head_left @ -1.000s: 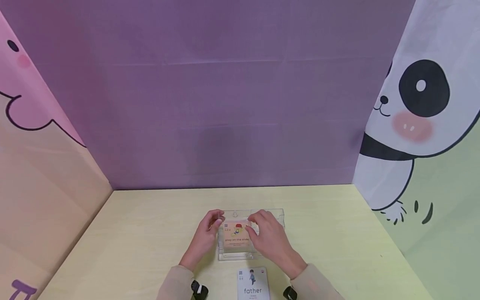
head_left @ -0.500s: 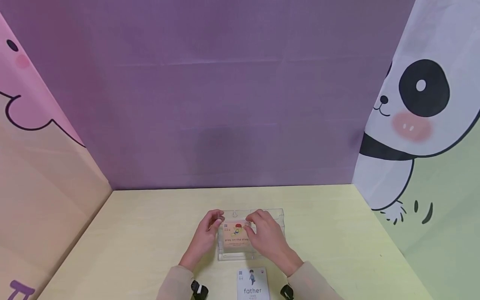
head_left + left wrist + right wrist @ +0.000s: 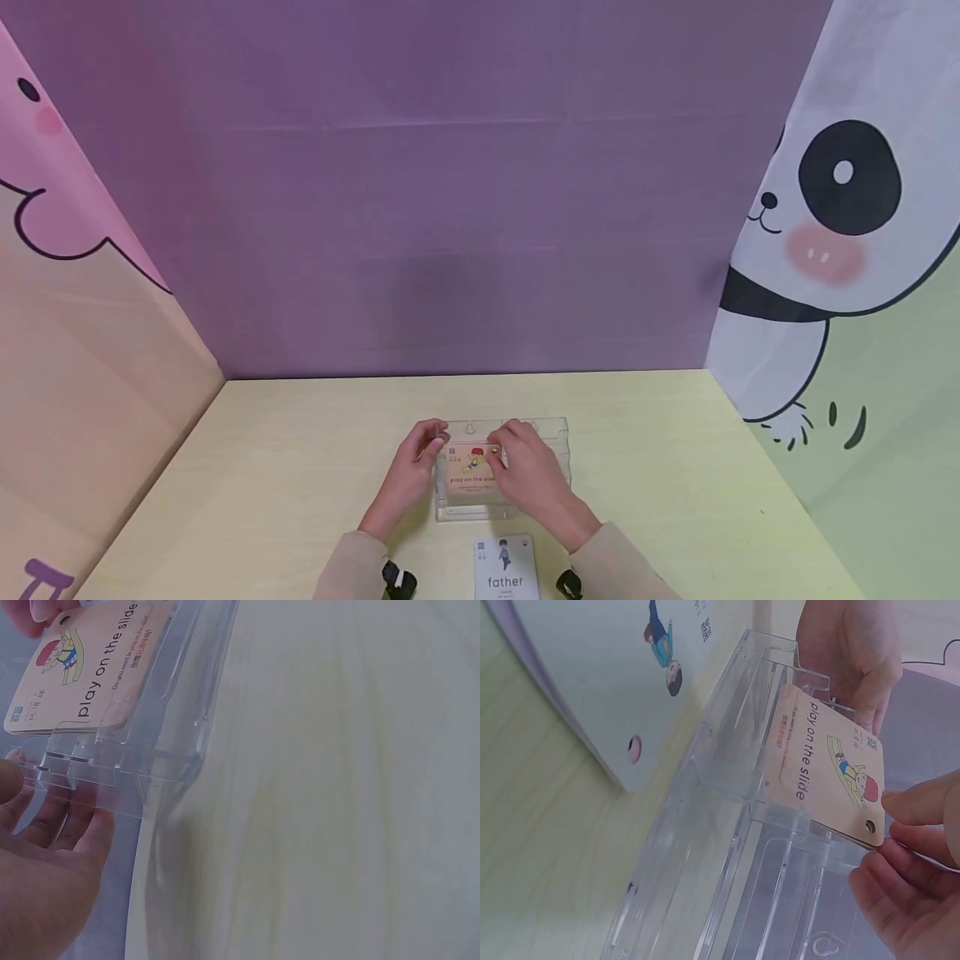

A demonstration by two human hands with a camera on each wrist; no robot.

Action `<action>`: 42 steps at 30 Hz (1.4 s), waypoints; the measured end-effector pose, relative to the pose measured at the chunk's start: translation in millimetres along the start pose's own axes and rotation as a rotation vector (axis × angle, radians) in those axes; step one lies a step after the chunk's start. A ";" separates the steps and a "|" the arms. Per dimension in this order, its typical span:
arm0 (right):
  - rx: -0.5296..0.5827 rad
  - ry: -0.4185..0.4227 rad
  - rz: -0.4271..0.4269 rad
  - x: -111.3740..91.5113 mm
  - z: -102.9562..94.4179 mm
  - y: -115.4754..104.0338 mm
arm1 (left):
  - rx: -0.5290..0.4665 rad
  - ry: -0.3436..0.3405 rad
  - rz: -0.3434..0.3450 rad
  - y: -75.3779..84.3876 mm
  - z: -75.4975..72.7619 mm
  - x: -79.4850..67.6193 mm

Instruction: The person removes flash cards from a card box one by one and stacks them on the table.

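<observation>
A stack of pink flash cards (image 3: 471,481) printed "play on the slide" stands in one compartment of a clear plastic card holder (image 3: 727,769). My left hand (image 3: 408,473) grips the holder's left side, its fingers behind the clear wall in the left wrist view. With thumb and index finger, my right hand (image 3: 536,473) pinches the upper corner of the cards, beside the punched hole, as the right wrist view shows. The cards' lower edge sits behind the holder's front lip. To the right of the cards, other compartments of the holder show bare plastic.
Nearer the body lies a white stack of cards (image 3: 506,575) reading "father", with a punched hole at its corner. The pale wooden table (image 3: 315,450) extends around the holder. A purple backdrop (image 3: 450,208) rises behind, with cartoon-printed panels at both sides.
My right hand has shifted slightly left, toward the pink cards' upper right corner. The left hand, the holder and the white cards look unmoved.
</observation>
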State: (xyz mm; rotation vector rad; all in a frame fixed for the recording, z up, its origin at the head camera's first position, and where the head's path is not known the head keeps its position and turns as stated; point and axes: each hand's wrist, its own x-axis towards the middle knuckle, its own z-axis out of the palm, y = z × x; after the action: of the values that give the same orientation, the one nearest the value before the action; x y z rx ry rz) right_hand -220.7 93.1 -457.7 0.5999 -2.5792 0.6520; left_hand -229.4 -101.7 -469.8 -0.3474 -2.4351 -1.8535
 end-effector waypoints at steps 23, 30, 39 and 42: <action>-0.005 -0.029 -0.009 3.0 7.1 -0.3 | -0.002 0.022 0.016 -39.1 3.3 13.0; -0.025 -0.019 -0.016 3.9 8.2 1.1 | 0.004 0.018 0.007 -38.3 3.5 12.2; -0.037 0.005 -0.030 4.7 8.8 0.7 | 0.014 0.019 -0.013 -37.9 4.3 13.3; -0.041 0.009 -0.032 5.0 8.7 0.3 | 0.012 0.022 -0.012 -37.6 4.6 13.4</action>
State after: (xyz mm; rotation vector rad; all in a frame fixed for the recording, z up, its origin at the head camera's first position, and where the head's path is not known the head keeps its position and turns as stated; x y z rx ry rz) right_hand -227.5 87.3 -462.3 0.6221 -2.5625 0.5886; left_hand -250.2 -104.8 -504.0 -0.3114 -2.4382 -1.8371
